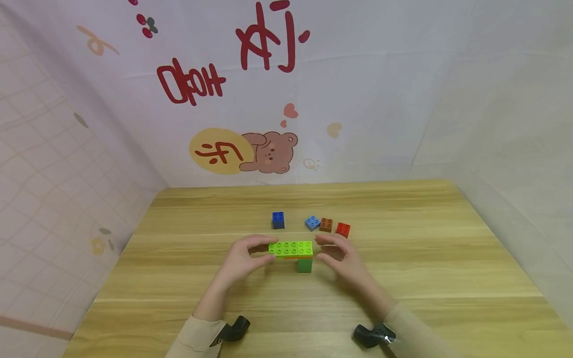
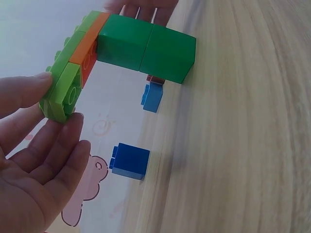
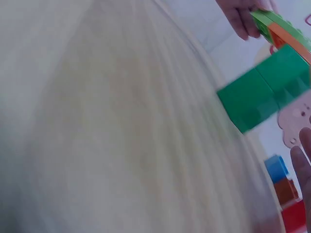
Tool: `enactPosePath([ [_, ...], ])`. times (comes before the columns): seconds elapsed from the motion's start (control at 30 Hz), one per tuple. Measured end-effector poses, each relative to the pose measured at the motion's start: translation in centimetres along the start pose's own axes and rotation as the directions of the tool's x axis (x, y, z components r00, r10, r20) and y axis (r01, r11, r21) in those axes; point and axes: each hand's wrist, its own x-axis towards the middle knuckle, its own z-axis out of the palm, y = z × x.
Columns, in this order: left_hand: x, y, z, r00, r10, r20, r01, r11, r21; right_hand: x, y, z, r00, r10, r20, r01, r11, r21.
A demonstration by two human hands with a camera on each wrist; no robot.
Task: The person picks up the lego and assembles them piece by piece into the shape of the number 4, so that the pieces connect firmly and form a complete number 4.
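A joined toy-brick structure (image 1: pixel 286 249) has a light green studded top, a thin orange layer (image 2: pixel 89 42) below it, and a dark green column (image 2: pixel 146 46) of two stacked blocks under its right end. My left hand (image 1: pixel 241 257) pinches the overhanging left end of the light green top (image 2: pixel 60 97) between thumb and fingers. Just off the structure's right end, my right hand (image 1: pixel 341 256) holds nothing, its fingers loosely bent and apart from the bricks. Whether the column's foot touches the table is hard to tell.
Behind the structure on the wooden table (image 1: pixel 201 209) sit a dark blue brick (image 1: pixel 278 220), a light blue brick (image 1: pixel 312 223), a brown brick (image 1: pixel 326 224) and a red brick (image 1: pixel 343 229). A printed white cloth (image 1: pixel 358 89) hangs along the table's back edge.
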Motion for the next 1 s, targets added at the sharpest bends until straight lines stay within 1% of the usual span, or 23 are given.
enactPosePath([
  [0.13, 0.0, 0.2, 0.0, 1.0, -0.002, -0.003, 0.002, 1.0, 0.007, 0.0, -0.6, -1.3, 0.997, 0.031, -0.073, -0.037, 0.996, -0.075],
  [0.23, 0.0, 0.3, 0.0, 1.0, -0.008, -0.003, 0.008, 1.0, 0.008, 0.2, -1.8, -2.1, 0.991, 0.049, -0.128, -0.068, 0.987, -0.144],
  [0.3, 0.0, 0.3, 0.0, 1.0, -0.013, -0.003, 0.013, 1.0, 0.011, 0.3, -2.7, -2.6, 0.988, 0.031, -0.15, -0.06, 0.98, -0.191],
  [0.37, 0.0, 0.3, 0.0, 1.0, -0.016, -0.002, 0.016, 1.0, 0.014, 0.4, -3.6, -3.0, 0.986, 0.017, -0.168, -0.06, 0.966, -0.251],
  [0.47, 0.0, 0.4, 0.0, 1.0, -0.021, -0.004, 0.021, 1.0, 0.023, 0.6, -4.3, -3.6, 0.983, -0.05, -0.175, -0.013, 0.94, -0.34],
  [0.53, 0.1, 0.5, 0.0, 1.0, -0.025, -0.007, 0.025, 0.999, 0.03, 0.8, -4.4, -3.9, 0.98, -0.097, -0.176, 0.022, 0.922, -0.386],
  [0.6, 0.1, 0.5, 0.0, 1.0, -0.027, -0.009, 0.027, 0.999, 0.035, 1.0, -4.3, -4.1, 0.976, -0.142, -0.167, 0.062, 0.91, -0.41],
  [0.67, 0.1, 0.5, 0.0, 1.0, -0.027, -0.008, 0.028, 0.999, 0.04, 1.1, -4.1, -4.4, 0.975, -0.154, -0.162, 0.071, 0.9, -0.429],
  [0.73, 0.1, 0.5, 0.0, 1.0, -0.024, -0.007, 0.024, 0.999, 0.045, 1.2, -3.7, -4.6, 0.977, -0.146, -0.156, 0.065, 0.899, -0.432],
  [0.77, 0.1, 0.4, 0.0, 1.0, -0.022, -0.005, 0.022, 0.999, 0.047, 1.3, -3.6, -4.7, 0.979, -0.129, -0.154, 0.051, 0.901, -0.431],
  [0.9, 0.2, 0.4, 0.0, 1.0, -0.014, -0.003, 0.014, 0.999, 0.048, 1.5, -3.1, -5.1, 0.988, -0.048, -0.148, -0.017, 0.913, -0.407],
  [1.0, 0.2, 0.5, 0.0, 1.0, -0.013, -0.003, 0.013, 0.999, 0.043, 1.5, -2.7, -5.4, 0.99, 0.015, -0.141, -0.069, 0.919, -0.388],
])
